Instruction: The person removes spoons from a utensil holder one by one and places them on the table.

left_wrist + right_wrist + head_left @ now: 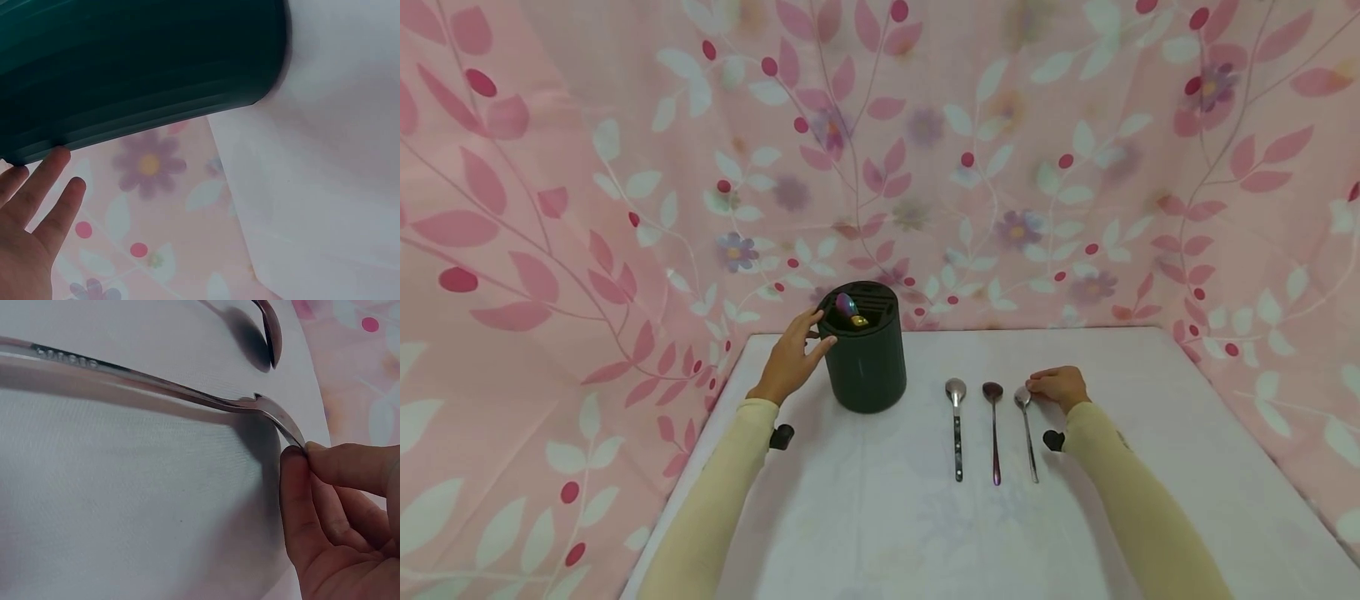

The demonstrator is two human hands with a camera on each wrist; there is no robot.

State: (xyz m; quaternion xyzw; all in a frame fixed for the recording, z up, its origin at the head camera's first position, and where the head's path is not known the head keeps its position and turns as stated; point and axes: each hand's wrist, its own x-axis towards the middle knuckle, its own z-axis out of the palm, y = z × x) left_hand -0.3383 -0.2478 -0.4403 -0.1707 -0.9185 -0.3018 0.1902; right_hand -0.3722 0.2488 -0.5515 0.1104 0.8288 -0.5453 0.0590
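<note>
Table edge (1045, 332) beyond spoon (153, 384) in fingers (297, 503)

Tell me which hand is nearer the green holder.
Left. The left hand is at the side of the holder, near its rim; the right hand is farther right, pinching the rightmost spoon.

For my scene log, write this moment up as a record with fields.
Left grip: touching the upper part of the dark green cylindrical holder
Right grip: pinching the bowl tip of the rightmost silver metal spoon
Holder contents: shiny purple-teal rounded piece; smaller gold piece
Other spoons: silver-bowled spoon with black patterned handle; dark reddish metal spoon
Surface: white cloth-covered table
Backdrop: pink floral sheet
</note>
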